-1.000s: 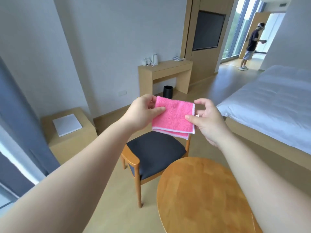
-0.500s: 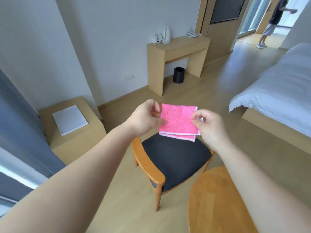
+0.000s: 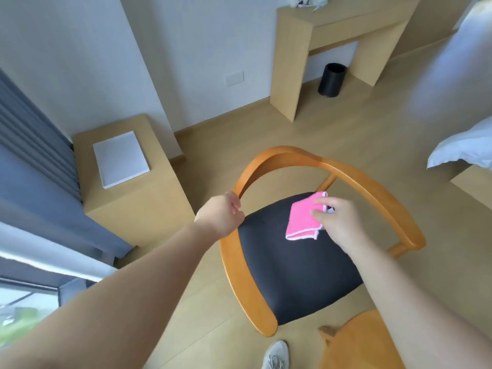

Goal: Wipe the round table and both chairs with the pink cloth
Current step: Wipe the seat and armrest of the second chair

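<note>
Chair (image 3: 295,262): you are gripping its armrest with left hand (image 3: 222,213), pinching pink cloth (image 3: 303,222) in right hand (image 3: 338,222). Seat wiping starting; table (image 3: 364,342), second chair outstanding.

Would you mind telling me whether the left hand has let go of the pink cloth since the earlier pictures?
Yes. The left hand has left the pink cloth and now grips the chair's armrest.

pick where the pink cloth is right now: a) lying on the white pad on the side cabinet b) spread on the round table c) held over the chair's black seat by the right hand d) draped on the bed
c: the right hand pinches the folded pink cloth low over the black seat of the chair, while the left hand is at the chair's curved arm.
</note>
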{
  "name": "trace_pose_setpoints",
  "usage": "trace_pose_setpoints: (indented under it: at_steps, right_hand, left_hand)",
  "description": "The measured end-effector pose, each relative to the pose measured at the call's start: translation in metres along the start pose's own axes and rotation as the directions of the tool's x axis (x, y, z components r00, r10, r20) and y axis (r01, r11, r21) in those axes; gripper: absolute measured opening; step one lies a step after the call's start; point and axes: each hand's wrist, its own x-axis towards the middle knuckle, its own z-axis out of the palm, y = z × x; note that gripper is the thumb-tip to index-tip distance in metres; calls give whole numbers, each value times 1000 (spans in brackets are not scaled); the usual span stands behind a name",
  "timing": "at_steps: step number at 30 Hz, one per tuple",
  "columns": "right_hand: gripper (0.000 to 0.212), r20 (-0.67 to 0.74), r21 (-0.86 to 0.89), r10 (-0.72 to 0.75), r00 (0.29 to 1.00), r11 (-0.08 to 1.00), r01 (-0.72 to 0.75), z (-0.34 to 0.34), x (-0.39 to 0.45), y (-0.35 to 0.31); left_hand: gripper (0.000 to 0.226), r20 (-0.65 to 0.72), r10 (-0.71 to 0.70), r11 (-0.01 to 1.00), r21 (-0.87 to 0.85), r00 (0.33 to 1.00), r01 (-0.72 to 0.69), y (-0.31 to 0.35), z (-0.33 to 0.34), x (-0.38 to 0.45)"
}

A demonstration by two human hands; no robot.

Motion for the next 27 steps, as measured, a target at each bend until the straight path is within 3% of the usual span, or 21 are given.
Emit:
trace_pose_setpoints:
  at_steps: [7, 11, 16, 20, 25, 27]
  right_hand:
    - [38, 2, -96, 205, 979, 974, -204, 64, 60, 73]
    - [36, -6, -141, 274, 962, 952, -272, 107, 82, 110]
    - [37, 48, -204, 359, 932, 917, -343, 167, 109, 136]
    - [31, 77, -213, 324, 943, 929, -302, 208, 138, 143]
    - [17, 26, -28, 199, 980, 980, -198, 248, 168, 142]
    - [14, 76, -89, 182, 980, 981, -175, 260, 169, 154]
  left_hand:
    - [25, -62, -136, 977, 155, 989, 145, -69, 64, 80]
    - [27, -83, 56, 945, 326, 995, -26, -99, 102, 113]
    - [39, -133, 2, 964, 264, 991, 34, -123, 133, 148]
    - [52, -40, 73, 973, 222, 997, -62, -136, 150, 159]
    - [57, 2, 135, 969, 210, 991, -133, -139, 153, 163]
    - [58, 32, 170, 958, 230, 985, -173, -137, 150, 165]
